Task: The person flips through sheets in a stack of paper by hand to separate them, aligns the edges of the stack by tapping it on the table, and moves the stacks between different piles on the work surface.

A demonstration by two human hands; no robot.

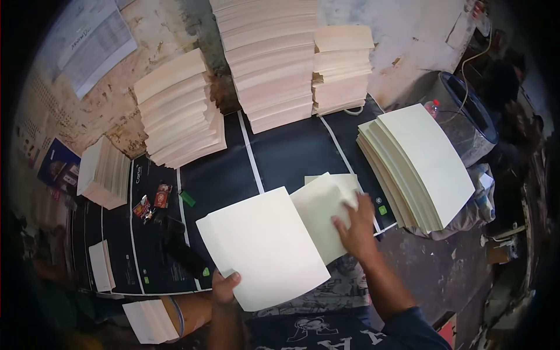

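Note:
At the near edge of the table, my left hand (225, 287) grips a large white card sheet (265, 248) by its lower left corner, thumb on top. Whether it is one sheet or a few cannot be told. Partly under it, to the right, lie cream card sheets (319, 213), slightly fanned, with another edge showing behind. My right hand (357, 226) rests on their right side, fingers and thumb apart, slightly blurred. The hidden undersides do not show whether any fingers of my left hand are beneath.
Tall stacks of card sheets (271, 70) stand along the wall on the dark table (213, 151). Another stack (426, 166) leans over the right edge. Small red packets (162, 196), a dark object (184, 251) and a small card pile (102, 265) lie left. A drum (466, 116) stands right.

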